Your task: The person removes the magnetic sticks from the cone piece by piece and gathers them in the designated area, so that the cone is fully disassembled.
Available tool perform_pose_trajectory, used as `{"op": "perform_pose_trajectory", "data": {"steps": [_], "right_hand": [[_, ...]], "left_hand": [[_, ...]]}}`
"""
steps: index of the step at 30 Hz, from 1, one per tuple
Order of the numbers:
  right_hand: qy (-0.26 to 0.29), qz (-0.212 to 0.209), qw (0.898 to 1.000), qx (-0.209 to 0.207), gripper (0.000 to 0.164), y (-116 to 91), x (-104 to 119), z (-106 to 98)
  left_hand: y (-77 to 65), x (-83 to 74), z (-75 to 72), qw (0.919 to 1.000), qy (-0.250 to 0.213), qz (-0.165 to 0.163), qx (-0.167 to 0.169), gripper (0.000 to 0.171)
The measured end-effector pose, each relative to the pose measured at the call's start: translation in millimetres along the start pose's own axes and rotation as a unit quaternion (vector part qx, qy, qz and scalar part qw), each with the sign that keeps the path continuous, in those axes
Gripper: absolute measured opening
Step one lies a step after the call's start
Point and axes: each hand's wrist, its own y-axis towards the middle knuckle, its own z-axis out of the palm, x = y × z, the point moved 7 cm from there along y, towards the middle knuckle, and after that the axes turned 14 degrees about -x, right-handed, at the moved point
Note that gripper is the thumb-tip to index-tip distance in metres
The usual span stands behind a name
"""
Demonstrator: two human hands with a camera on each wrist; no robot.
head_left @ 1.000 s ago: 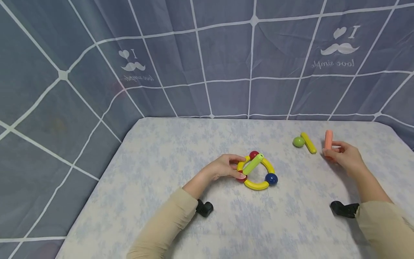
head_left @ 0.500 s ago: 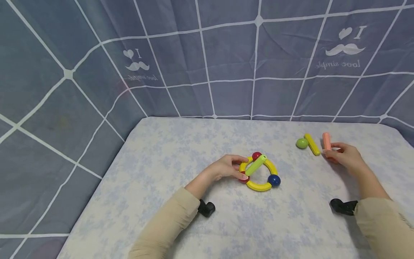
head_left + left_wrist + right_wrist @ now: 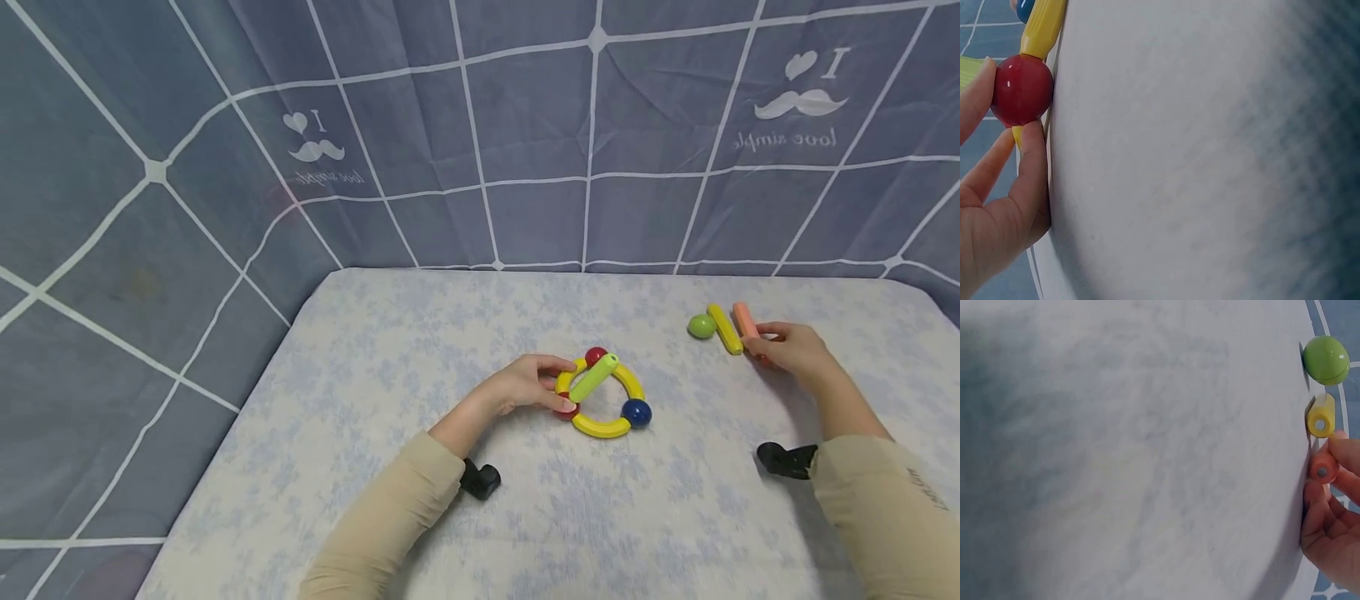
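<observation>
Near the middle of the table in the head view lies a ring of curved yellow magnetic rods joined by balls. My left hand holds the ring at its near-left red ball, thumb on one side and fingers on the other. A light green rod slants up from that ball, its free end toward the far red ball. A blue ball sits on the ring's right. At the back right, my right hand pinches a coral magnetic rod close beside a straight yellow rod.
A green ball lies just left of the straight yellow rod. The table has a pale patterned cover. A grey-blue checked curtain hangs behind and at the left. Black wrist mounts stick out from both sleeves.
My right hand has moved left with the coral rod, bringing it nearer the straight yellow rod and tilting it to lie nearly alongside. The left hand stays on the ring.
</observation>
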Motion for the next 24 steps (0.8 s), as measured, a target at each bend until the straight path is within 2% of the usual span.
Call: {"op": "perform_pose_trajectory", "data": {"steps": [7,14,24], "right_hand": [[0.020,-0.029,0.999,-0.003,0.061,-4.3,4.1,-1.0],[0.035,-0.020,0.999,-0.021,0.064,-3.5,5.1,-0.7],[0.065,-0.004,0.998,-0.003,0.061,-8.7,10.6,0.0]], "left_hand": [[0.3,-0.1,-0.6,1.0000,0.003,-0.003,-0.008,0.053],[0.4,-0.9,0.4,0.9999,0.008,0.007,-0.003,0.053],[-1.1,-0.7,-1.2,0.9999,0.003,0.009,0.003,0.054]]}}
